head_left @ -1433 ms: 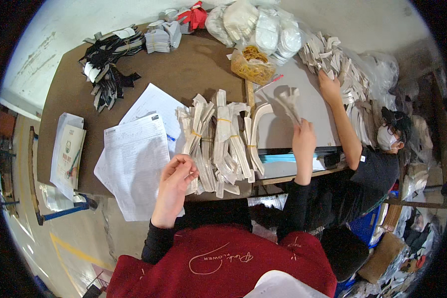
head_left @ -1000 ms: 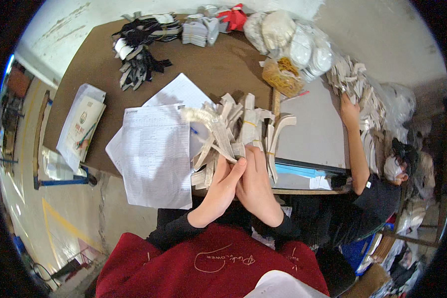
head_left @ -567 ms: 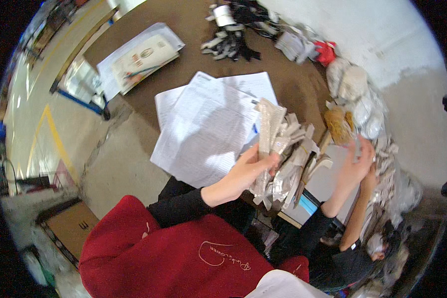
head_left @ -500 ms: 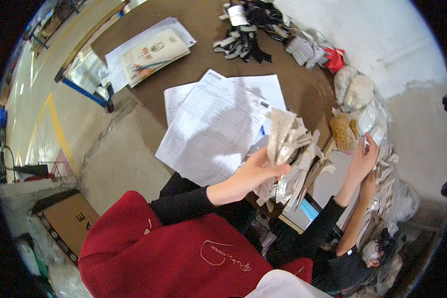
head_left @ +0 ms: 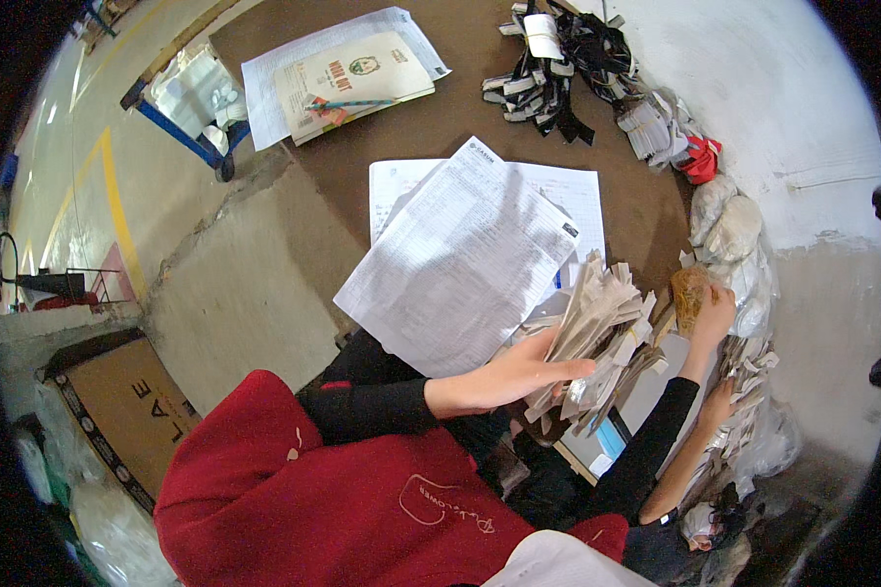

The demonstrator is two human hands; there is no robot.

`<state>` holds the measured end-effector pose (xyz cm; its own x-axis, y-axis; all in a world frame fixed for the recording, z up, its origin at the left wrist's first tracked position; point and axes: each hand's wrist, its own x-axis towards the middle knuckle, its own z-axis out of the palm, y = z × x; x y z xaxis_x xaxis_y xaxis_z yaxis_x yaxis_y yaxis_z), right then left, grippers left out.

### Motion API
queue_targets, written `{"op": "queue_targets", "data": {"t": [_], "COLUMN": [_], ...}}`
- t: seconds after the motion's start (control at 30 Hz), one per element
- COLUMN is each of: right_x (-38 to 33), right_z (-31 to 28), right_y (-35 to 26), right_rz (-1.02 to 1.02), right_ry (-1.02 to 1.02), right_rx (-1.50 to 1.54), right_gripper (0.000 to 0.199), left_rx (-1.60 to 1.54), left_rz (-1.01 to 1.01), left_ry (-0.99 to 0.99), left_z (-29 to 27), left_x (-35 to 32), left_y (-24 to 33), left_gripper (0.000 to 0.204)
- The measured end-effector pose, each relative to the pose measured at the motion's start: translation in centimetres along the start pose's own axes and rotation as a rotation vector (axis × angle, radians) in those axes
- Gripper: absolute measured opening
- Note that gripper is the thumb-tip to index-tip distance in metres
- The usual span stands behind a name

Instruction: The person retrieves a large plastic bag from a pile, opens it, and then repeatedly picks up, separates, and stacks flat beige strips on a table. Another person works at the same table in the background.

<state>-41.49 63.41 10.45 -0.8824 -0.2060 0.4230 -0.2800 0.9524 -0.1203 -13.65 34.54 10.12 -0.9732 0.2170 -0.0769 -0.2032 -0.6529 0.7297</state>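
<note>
My left hand grips a bundle of beige paper strips at the near edge of the brown table. More tied bundles of the same strips lie under and around it. My right hand, on a black-sleeved arm, reaches out to the right and closes on a yellowish bag. Just below it, a co-worker's hand on a bare forearm rests among other strips.
Printed sheets overhang the table edge. Farther off lie a booklet, black straps, grey tag bundles, a red item and white bags. A cardboard box stands on the floor at the left.
My head has swung left and the view has tilted. Both hands were together on the bundles; now the left still holds them and the right has reached out to the yellowish bag.
</note>
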Motion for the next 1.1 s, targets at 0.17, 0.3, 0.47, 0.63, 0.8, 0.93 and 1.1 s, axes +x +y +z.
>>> {"op": "queue_targets", "data": {"t": [0.17, 0.3, 0.47, 0.63, 0.8, 0.93, 1.1], "right_x": [0.3, 0.0, 0.6, -0.9, -2.8, -7.6, -13.9], "right_z": [-0.2, 0.6, -0.8, -3.6, -5.4, -6.5, -8.4], "right_y": [2.7, 9.4, 6.5, 9.8, 3.4, -1.2, -7.1], "right_rz": [0.2, 0.674, 0.735, 0.361, 0.301, 0.197, 0.056], "right_ry": [0.166, 0.056, 0.432, 0.273, 0.107, 0.171, -0.178], "right_rx": [0.291, 1.147, 1.846, 2.014, 1.932, 1.059, 1.127], "right_gripper": [0.02, 0.022, 0.019, 0.024, 0.034, 0.039, 0.071], "left_rx": [-0.111, -0.022, 0.031, 0.031, -0.004, -0.26, -0.303], "left_rz": [-0.037, -0.043, 0.019, -0.003, 0.037, -0.156, -0.049], "left_ry": [0.034, -0.008, -0.03, -0.048, 0.067, 0.022, -0.046], "left_z": [-1.2, -1.5, -1.8, -1.9, -1.6, -1.3, -0.3], "left_x": [0.7, 1.5, 0.8, 0.9, 1.2, 1.1, 0.8], "left_y": [-2.2, -4.2, -2.4, -1.0, -2.1, -1.3, -1.2], "left_gripper": [0.045, 0.05, 0.055, 0.057, 0.053, 0.05, 0.047]}}
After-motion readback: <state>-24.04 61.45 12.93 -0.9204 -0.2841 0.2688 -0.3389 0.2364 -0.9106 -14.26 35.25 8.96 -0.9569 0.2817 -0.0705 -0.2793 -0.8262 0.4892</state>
